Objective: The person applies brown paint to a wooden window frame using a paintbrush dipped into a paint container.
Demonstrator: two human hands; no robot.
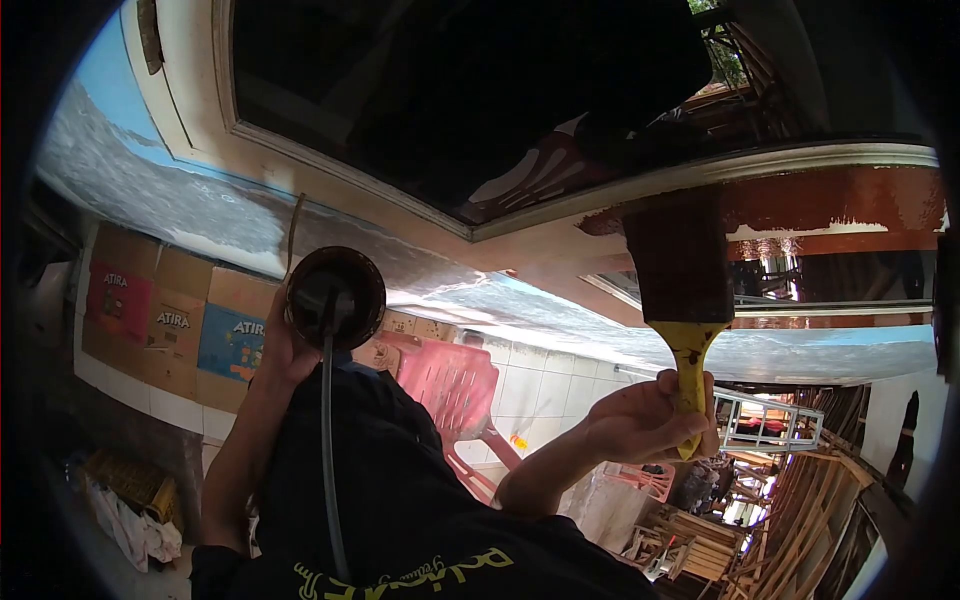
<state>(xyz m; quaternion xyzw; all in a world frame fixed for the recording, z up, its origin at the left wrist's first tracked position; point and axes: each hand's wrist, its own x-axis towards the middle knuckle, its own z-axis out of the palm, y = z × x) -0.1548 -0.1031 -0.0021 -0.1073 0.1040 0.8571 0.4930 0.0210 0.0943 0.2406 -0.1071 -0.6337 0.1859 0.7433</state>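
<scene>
On the right, my right hand [655,415] is closed round the yellow handle of a wide paintbrush [688,300]. The brush points up, its dark bristles against the window frame [590,212], where reddish-brown paint [830,200] covers part of the pale wood. Left of centre, my left hand [285,345] holds a round, open can [336,298] with dark stains inside and on its rim. A thin stick [297,230] stands up beside the can. What lies deep in the can is too dark to make out.
A dark glass pane [420,110] fills the top. Flattened cardboard [180,310] lies at the left, near a yellow crate [135,480]. A pink plastic chair [450,385] is behind me. Stacked wood [810,510] and a white metal frame [765,422] are at the right.
</scene>
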